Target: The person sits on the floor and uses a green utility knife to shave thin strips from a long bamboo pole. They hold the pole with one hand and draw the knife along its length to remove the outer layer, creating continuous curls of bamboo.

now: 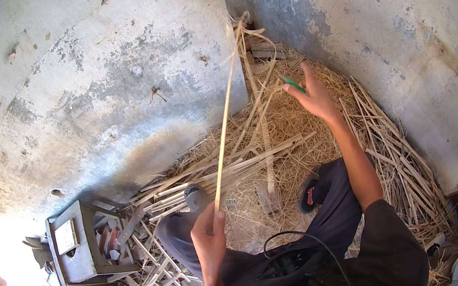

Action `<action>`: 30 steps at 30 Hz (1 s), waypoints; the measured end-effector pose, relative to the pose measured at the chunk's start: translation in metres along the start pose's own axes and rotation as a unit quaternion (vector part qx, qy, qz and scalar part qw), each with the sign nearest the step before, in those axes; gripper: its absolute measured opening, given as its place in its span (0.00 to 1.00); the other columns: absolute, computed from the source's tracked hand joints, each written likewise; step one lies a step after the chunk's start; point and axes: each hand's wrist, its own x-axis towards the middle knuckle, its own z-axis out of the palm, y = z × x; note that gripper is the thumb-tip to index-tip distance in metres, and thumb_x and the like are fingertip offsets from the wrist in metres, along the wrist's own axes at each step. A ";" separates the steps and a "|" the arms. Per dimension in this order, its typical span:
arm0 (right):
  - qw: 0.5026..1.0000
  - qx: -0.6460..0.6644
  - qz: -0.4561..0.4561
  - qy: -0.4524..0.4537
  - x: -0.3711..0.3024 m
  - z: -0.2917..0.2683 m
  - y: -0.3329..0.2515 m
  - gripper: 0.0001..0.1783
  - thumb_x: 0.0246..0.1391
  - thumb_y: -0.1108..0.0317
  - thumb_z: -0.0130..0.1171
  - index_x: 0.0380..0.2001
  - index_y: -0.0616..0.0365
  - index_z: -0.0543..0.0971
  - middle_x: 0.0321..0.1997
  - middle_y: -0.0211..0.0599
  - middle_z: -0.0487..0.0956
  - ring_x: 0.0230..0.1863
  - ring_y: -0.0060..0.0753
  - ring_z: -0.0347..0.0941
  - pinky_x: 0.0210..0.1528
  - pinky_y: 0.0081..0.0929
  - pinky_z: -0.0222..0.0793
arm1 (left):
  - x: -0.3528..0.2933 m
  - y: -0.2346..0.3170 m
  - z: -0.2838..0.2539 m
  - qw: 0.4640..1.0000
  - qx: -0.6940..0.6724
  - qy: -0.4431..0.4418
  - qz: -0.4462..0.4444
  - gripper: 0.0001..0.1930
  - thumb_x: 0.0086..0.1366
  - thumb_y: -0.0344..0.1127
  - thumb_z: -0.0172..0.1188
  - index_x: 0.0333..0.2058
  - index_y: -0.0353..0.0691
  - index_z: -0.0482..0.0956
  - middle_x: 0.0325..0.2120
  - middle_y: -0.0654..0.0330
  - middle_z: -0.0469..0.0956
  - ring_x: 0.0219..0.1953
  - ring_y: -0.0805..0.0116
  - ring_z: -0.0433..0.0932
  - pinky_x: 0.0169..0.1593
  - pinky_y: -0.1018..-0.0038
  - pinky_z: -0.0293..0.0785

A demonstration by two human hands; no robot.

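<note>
My left hand (209, 237) pinches the lower end of a long, pale bamboo strip (223, 126). The strip slants up and away toward the corner of the walls, where its far end meets a bundle of curled strips (243, 26). My right hand (318, 97) is raised above the shavings at the right, apart from the strip. Between its thumb and fingers is a slim green-handled tool (294, 85), its narrow tip pointing up and left. The rest of this tool is hidden by the hand, so its kind is unclear.
Fine shavings (293, 126) cover the floor before my legs. Split bamboo strips (228, 173) lie across them at the left, and more sticks (396, 163) lean along the right wall (408, 52). A worn wooden stool (78, 253) lies at the left. A black cable (311, 237) crosses my lap.
</note>
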 end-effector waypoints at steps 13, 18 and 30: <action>0.929 0.143 -0.338 -0.049 -0.071 0.040 -0.049 0.19 0.71 0.52 0.61 0.46 0.60 0.82 0.34 0.34 0.84 0.30 0.29 0.79 0.28 0.29 0.73 | 0.031 0.042 0.030 0.999 -0.012 0.002 0.048 0.21 0.70 0.29 0.68 0.60 0.32 0.80 0.37 0.60 0.86 0.38 0.78 0.82 0.39 0.80 0.76; 0.885 0.111 -0.448 -0.061 -0.088 0.061 -0.049 0.19 0.65 0.52 0.67 0.42 0.58 0.80 0.31 0.36 0.79 0.31 0.37 0.81 0.31 0.35 0.76 | 0.034 0.049 0.035 0.997 -0.036 -0.017 0.062 0.19 0.69 0.26 0.70 0.56 0.33 0.80 0.35 0.62 0.85 0.35 0.81 0.81 0.36 0.83 0.75; 0.843 0.129 -0.520 -0.045 -0.102 0.080 -0.054 0.20 0.60 0.53 0.72 0.41 0.59 0.81 0.31 0.37 0.80 0.29 0.41 0.80 0.30 0.35 0.75 | 0.026 0.070 0.031 0.993 -0.100 -0.054 0.028 0.16 0.70 0.27 0.69 0.54 0.30 0.78 0.36 0.61 0.83 0.36 0.79 0.80 0.39 0.81 0.77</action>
